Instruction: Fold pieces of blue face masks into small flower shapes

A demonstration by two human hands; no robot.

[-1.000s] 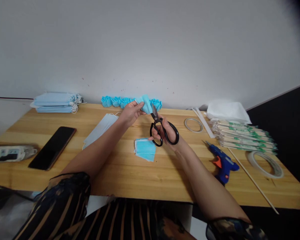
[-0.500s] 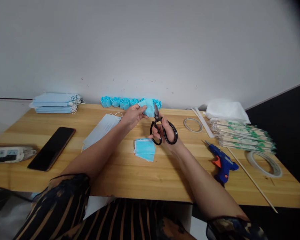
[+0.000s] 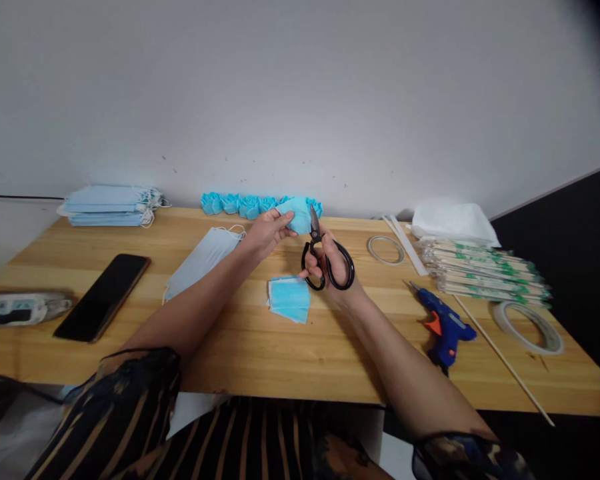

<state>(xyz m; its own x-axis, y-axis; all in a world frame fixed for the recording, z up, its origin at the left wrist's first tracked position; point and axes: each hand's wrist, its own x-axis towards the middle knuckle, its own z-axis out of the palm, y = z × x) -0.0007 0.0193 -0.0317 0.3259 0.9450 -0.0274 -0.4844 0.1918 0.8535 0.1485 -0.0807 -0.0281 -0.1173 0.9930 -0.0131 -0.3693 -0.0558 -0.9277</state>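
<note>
My left hand (image 3: 270, 231) pinches a small piece of light-blue mask fabric (image 3: 298, 217) between thumb and fingers, above the middle of the table. Black-handled scissors (image 3: 348, 265) sit in my right hand (image 3: 333, 257), with fingers through the loops. Their blades point up and away, close together, at the right edge of the fabric; I cannot tell whether they touch it. Just below my hands a small pile of cut blue fabric pieces (image 3: 290, 300) lies on the wood. Behind the held piece stands a row of blue fabric flowers (image 3: 249, 205) along the wall, partly hidden by it.
A flat mask (image 3: 203, 260) lies beside my left forearm, near a mask stack (image 3: 107, 205) and a phone (image 3: 103, 297). On the right are a blue glue gun (image 3: 447, 327), tape rolls (image 3: 530, 327), a thin stick (image 3: 505, 360) and bagged chopsticks (image 3: 485, 270).
The scissors have shifted very slightly to the right against the fabric's edge. Otherwise both hands and the things on the table stay in place.
</note>
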